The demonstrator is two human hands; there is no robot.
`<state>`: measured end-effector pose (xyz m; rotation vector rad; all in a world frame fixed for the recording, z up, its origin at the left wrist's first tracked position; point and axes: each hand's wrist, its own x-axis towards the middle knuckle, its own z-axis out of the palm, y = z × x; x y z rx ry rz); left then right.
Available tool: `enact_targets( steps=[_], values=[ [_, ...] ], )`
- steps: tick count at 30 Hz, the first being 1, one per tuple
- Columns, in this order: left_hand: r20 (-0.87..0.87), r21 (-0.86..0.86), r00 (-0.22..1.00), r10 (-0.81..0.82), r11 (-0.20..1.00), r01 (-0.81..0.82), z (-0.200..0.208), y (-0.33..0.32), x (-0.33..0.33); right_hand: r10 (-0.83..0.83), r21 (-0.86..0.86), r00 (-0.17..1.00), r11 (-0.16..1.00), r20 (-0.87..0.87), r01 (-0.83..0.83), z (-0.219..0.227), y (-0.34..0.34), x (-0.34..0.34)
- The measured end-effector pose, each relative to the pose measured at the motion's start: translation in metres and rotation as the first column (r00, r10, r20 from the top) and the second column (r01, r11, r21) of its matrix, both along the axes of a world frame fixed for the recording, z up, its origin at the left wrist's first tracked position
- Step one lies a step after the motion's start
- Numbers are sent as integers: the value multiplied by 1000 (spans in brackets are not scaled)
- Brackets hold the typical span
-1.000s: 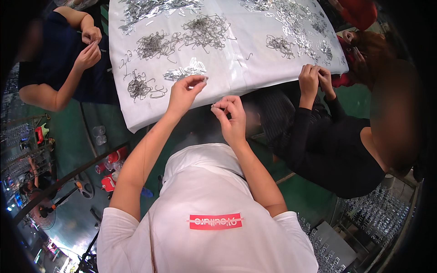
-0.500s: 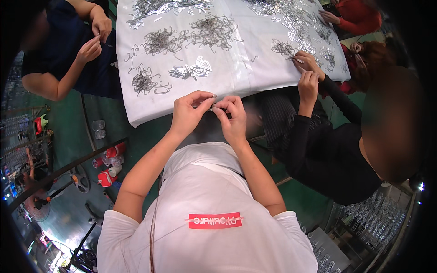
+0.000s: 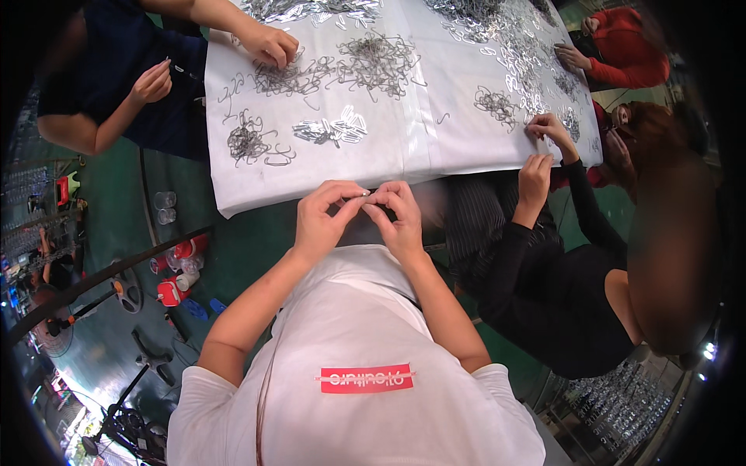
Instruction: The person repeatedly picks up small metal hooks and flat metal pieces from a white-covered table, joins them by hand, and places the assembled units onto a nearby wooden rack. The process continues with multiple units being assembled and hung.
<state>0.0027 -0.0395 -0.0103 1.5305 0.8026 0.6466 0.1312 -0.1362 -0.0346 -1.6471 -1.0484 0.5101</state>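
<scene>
Just off the near edge of the white-covered table (image 3: 256,186), my two hands meet fingertip to fingertip. My left hand (image 3: 320,221) pinches with thumb and forefinger, and a glint of small metal shows at its tips. Curled the same way, my right hand (image 3: 399,217) presses its thumb and fingers against that spot. What they grip is too small and too covered by fingers to name. Beyond them on the table lie a small tangle of dark bent wire hooks (image 3: 247,141) and a heap of shiny flat metal pieces (image 3: 332,129).
Larger wire hook piles (image 3: 377,62) lie farther back. At the left, a co-worker's hand (image 3: 273,48) reaches into one. Close on my right sits a co-worker in black (image 3: 536,287); another in red (image 3: 633,50) is at the far right. Red containers (image 3: 172,291) stand on the floor at left.
The left co-worker's one hand has moved onto a hook pile. The right co-worker's hands have shifted slightly. My hands stay pinched together, their fingertips a little closer.
</scene>
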Motion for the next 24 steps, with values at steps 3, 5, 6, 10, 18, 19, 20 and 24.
enact_targets(
  steps=[3, 5, 6, 10, 18, 19, 20, 24],
  values=[
    [24, 34, 1000, 7, 999, -8, 1, -3, 2, 33, -35, 999, 999, -28, -34, -4, 4, 25],
    [12, 66, 1000, 8, 998, -8, 3, -5, 2, -14, -109, 998, 994, 66, 21, -15, 25, 50],
    [1, 88, 1000, 9, 996, -9, 4, -6, 2, -23, -129, 993, 991, 120, 39, -23, 44, 64],
    [-40, 152, 999, 25, 988, -19, 7, -10, 2, -44, -341, 951, 927, 306, 153, -52, 135, 108],
    [43, 168, 995, 91, 981, -97, 5, -21, 1, 237, -634, 820, 751, 521, 186, -90, 192, 115],
    [26, 147, 996, 84, 985, -87, 6, -21, -1, 235, -652, 849, 742, 473, 158, -90, 186, 117],
    [9, 136, 997, 79, 988, -80, 6, -22, -3, 191, -634, 940, 772, 283, 34, -87, 177, 119],
    [8, 148, 998, 57, 987, -58, 5, -21, -9, 32, -378, 860, 890, -509, -257, -51, 109, 103]
  ],
)
